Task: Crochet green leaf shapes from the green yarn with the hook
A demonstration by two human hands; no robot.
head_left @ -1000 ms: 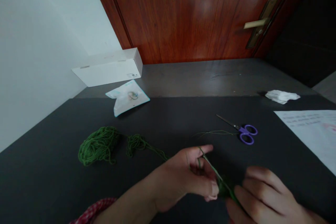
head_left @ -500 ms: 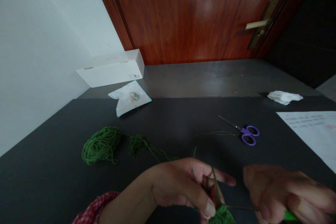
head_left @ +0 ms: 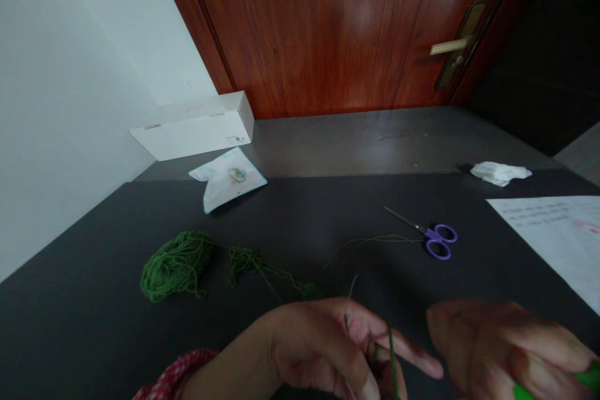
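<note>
Left hand [head_left: 323,342]: a green strand [head_left: 392,359] runs straight over my finger; thumb's hold cut off below, can't tell. Right hand [head_left: 509,347]: grip closed round a bright green handle [head_left: 522,392]. Worked portion, if any, out of view; progress uncertain. Yarn ball [head_left: 175,267], left on the counter [head_left: 300,219], suggests plenty unworked. Scissors [head_left: 433,235] lie apart from both hands.
</note>
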